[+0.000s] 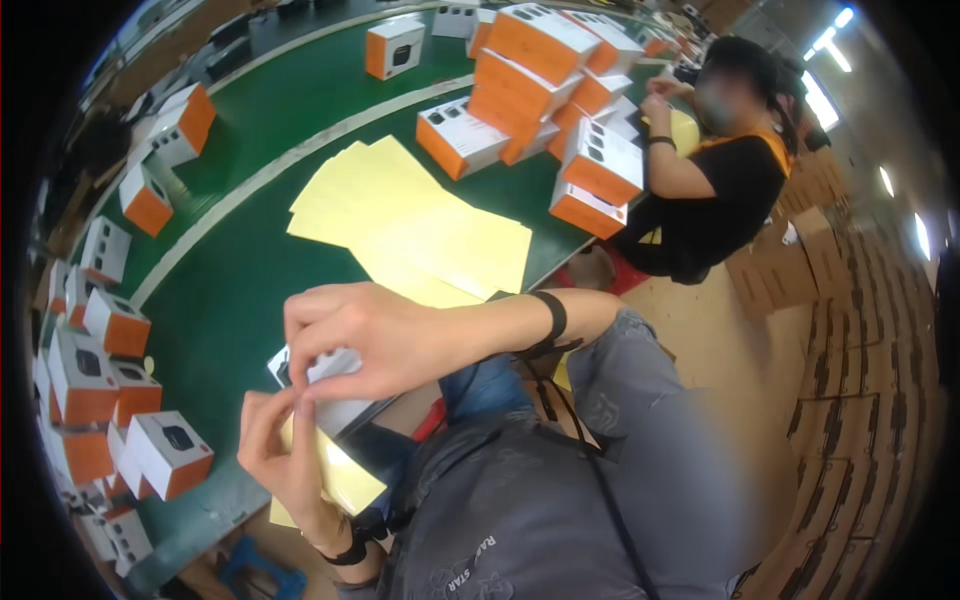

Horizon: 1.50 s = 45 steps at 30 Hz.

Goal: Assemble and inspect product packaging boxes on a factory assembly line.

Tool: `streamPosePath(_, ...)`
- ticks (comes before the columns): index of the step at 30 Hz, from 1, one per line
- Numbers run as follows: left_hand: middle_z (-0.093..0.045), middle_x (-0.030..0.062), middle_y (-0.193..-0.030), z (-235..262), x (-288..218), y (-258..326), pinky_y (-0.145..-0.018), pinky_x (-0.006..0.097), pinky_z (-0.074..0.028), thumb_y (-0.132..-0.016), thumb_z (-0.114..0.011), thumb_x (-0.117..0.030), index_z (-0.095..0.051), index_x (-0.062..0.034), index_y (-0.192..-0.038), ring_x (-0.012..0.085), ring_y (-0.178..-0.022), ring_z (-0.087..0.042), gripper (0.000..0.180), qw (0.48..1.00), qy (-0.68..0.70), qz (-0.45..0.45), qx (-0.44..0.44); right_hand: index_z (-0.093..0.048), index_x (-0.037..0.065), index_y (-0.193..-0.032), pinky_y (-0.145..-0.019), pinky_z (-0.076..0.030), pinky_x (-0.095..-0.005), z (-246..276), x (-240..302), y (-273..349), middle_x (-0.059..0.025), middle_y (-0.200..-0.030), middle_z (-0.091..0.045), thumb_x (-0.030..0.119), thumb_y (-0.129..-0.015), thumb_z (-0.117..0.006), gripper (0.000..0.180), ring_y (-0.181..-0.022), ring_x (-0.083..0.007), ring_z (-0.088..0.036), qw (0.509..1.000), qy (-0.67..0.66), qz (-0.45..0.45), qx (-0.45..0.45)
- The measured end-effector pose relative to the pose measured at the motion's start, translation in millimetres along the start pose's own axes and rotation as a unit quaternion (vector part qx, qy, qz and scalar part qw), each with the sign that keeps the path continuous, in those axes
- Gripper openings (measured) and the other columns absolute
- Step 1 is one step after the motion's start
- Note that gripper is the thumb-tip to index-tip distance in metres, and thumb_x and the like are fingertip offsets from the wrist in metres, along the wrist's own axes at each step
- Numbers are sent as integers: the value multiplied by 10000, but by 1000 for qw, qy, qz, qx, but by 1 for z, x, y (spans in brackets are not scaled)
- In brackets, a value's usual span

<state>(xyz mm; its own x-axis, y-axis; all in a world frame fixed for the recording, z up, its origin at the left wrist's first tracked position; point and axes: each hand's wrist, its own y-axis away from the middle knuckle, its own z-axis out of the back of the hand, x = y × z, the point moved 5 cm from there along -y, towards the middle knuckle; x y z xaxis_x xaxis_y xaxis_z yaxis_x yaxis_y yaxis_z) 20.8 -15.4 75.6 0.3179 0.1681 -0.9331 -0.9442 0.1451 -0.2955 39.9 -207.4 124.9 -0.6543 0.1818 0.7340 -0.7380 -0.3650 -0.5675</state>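
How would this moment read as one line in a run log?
left hand: pinches yellow sheet | right hand: grips small white box | behind: yellow sheets on green table

The right hand (375, 335) covers most of the small white box (335, 385), so its faces can't be made out. A yellow sheet (345, 480) is partly tucked behind the left hand (280, 445). The co-worker's far hand (658, 100) is half lost behind the stacked boxes (545, 60).

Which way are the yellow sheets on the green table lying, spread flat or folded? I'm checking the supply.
Spread flat: the yellow sheets lie fanned out and overlapping on the green table, with no visible folds.
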Motion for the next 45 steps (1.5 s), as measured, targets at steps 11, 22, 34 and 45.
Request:
streamPosePath(11,-578,42,-918,7,4,10,-743,218,-417,-871,-720,146,-726,103,-1070,105,-855,-546,204,997,73,22,34,-735,53,-1012,-848,-543,-381,-9,5,1,-87,-1064,-702,228,-834,-858,278,-972,-278,-680,999,53,4,9)
streamPosePath(22,-580,15,-948,-4,4,6,-568,196,-409,-958,-703,73,-751,73,-1148,18,-738,-548,196,983,140,85,83,-786,47,-918,-892,-540,-358,-4,-11,0,-76,-1077,-737,69,-831,-853,112,-1029,-244,-685,993,34,-100,44)
streamPosePath(34,-698,46,-1063,23,56,-19,-610,178,-493,-936,-773,-8,-685,12,-1329,46,-757,-660,403,990,-14,122,-70,-802,34,-991,-989,-515,-340,16,-51,-21,-84,-1145,-747,147,-898,-827,148,-1067,-162,-681,978,-39,-207,-16)
streamPosePath(45,-695,50,-1013,-3,80,-25,-754,216,-534,-928,-758,29,-775,49,-1103,101,-882,-691,177,959,200,200,-8,-795,35,-987,-898,-515,-280,1,-91,-9,-37,-939,-765,133,-913,-816,124,-944,-114,-679,920,-103,-372,69)
